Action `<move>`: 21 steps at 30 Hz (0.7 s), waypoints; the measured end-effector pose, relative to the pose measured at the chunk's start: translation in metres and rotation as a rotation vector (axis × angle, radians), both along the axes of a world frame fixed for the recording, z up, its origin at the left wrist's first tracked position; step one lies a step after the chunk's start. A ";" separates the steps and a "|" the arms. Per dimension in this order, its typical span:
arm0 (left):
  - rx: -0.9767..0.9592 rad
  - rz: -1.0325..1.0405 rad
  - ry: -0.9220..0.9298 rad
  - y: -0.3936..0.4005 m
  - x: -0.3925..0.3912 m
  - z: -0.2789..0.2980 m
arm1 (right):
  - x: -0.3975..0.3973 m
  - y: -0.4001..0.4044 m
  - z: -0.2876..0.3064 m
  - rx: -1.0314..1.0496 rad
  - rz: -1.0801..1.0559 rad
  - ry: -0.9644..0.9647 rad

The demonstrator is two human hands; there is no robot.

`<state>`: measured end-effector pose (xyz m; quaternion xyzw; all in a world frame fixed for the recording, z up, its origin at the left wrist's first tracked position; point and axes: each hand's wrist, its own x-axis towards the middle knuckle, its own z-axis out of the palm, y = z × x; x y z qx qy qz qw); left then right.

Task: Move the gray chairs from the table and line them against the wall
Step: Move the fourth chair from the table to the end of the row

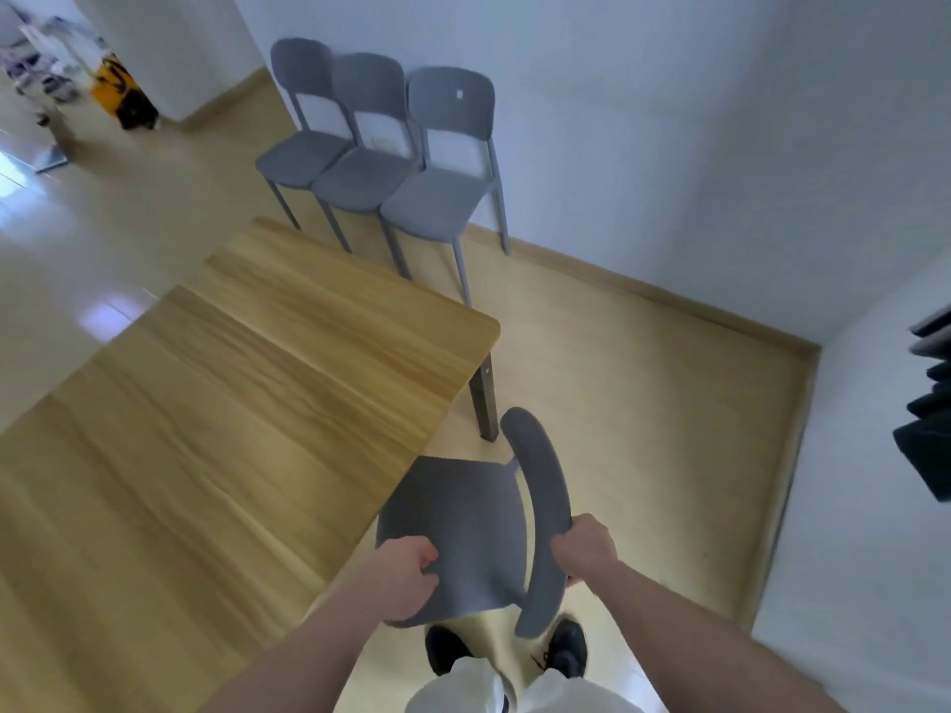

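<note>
A gray chair (pixel 463 517) is right below me, beside the near right edge of the wooden table (pixel 247 403). My left hand (pixel 406 573) grips the front edge of its seat. My right hand (pixel 586 550) is closed around its curved backrest. Three more gray chairs stand side by side against the white wall at the back: the left one (pixel 303 146), the middle one (pixel 363 172) and the right one (pixel 437 198).
A dark table leg (pixel 483 398) stands just beyond the held chair. Pale floor runs to the right of the table up to the corner of the walls. Dark items (pixel 926 429) hang at the right edge. A yellow and black object (pixel 123 90) sits far left.
</note>
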<state>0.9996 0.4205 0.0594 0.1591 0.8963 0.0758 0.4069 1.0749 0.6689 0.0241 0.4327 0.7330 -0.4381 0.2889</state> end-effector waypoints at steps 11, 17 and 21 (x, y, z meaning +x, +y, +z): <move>0.094 -0.096 0.108 0.082 -0.005 0.022 | 0.020 0.055 0.037 0.209 0.279 0.084; 0.183 -0.168 0.268 0.131 -0.020 0.049 | 0.020 0.085 0.074 0.337 0.374 0.111; 0.200 -0.240 0.425 0.162 -0.030 0.063 | 0.030 0.116 0.099 0.402 0.374 0.147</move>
